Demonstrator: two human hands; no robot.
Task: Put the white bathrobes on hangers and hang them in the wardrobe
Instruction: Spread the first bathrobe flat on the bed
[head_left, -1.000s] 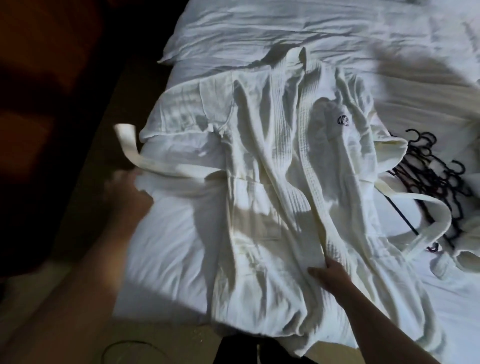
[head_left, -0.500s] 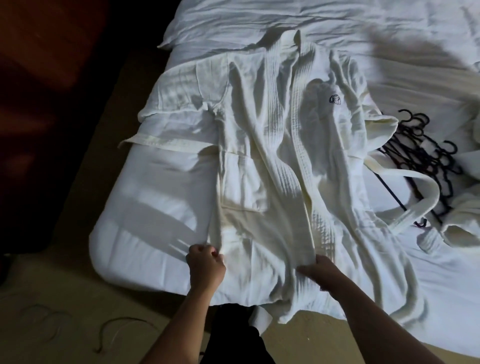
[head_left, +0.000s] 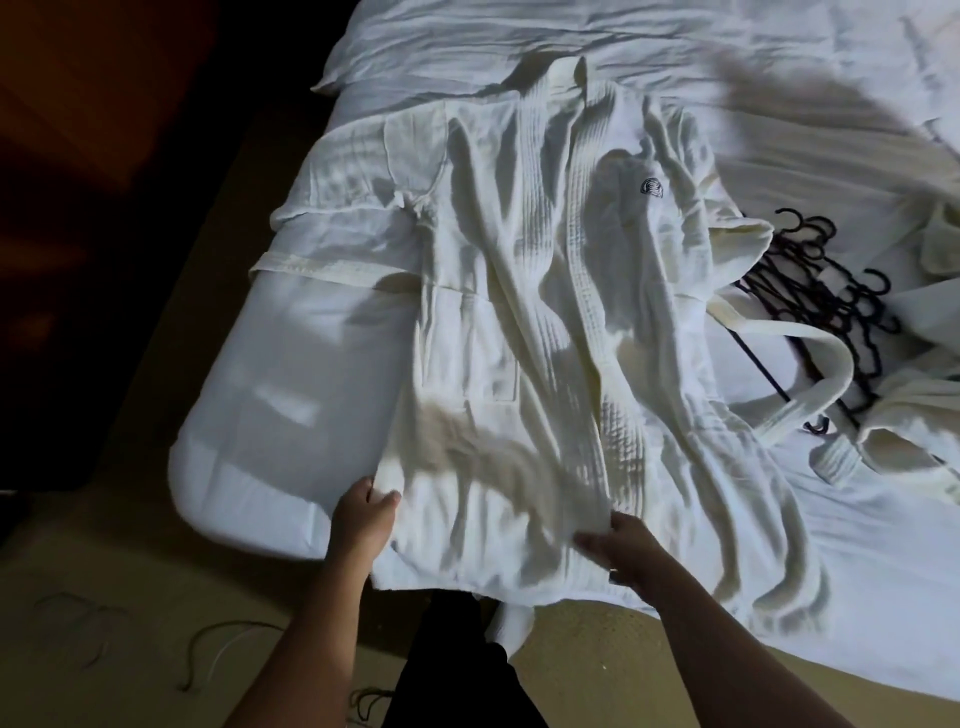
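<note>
We log the left hand (head_left: 363, 514) shifted outward since before, pinching the hem of the white bathrobe (head_left: 545, 291); the right hand (head_left: 621, 543) grips its front edge. It lies spread on the bed (head_left: 270, 415), frame centre; black hangers (head_left: 831, 312) at right.

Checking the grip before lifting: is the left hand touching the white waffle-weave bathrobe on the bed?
Touching. Head view: the left hand pinches the white waffle-weave bathrobe at its lower corner.
</note>
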